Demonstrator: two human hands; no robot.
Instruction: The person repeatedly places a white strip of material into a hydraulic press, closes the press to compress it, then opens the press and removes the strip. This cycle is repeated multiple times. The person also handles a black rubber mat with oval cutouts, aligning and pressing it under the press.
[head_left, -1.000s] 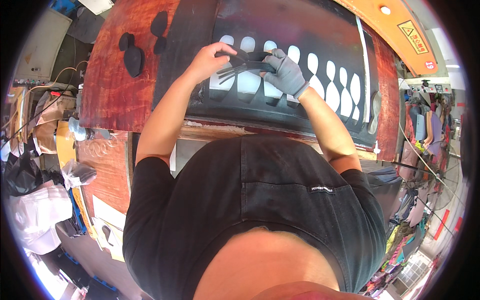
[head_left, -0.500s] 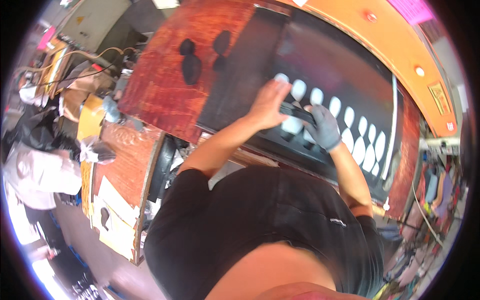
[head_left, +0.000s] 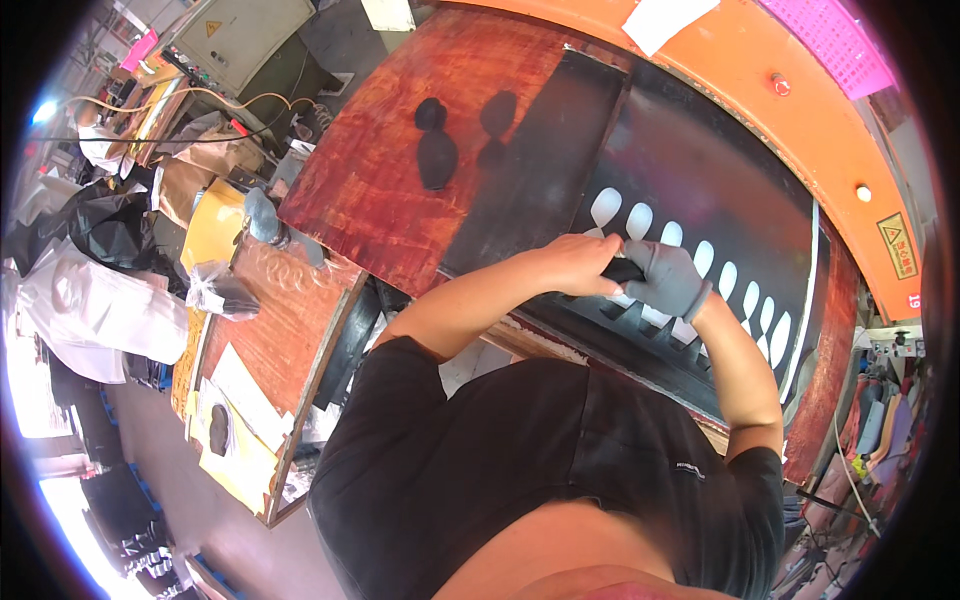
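Note:
My bare left hand (head_left: 582, 266) and my right hand (head_left: 672, 282) in a grey glove meet over the near left part of a black board (head_left: 700, 150). Between them is a small dark, flat piece (head_left: 626, 271), closed in by the fingers of both hands; its full shape is hidden. White sole-shaped patches (head_left: 640, 219) run in a slanting row across the board, with a second row nearer me partly covered by my hands. Dark sole-shaped pieces (head_left: 437, 160) lie on the reddish tabletop to the left.
An orange machine beam (head_left: 740, 75) with buttons spans the far side, with a pink basket (head_left: 830, 40) on it. At left a lower wooden table (head_left: 290, 310) holds papers and a plastic bag (head_left: 220, 290). Stacked coloured sheets (head_left: 875, 430) stand at right.
My left hand has gone from reaching out over the row's left end to closing against my right hand at the dark piece. The whole view has shifted with my head.

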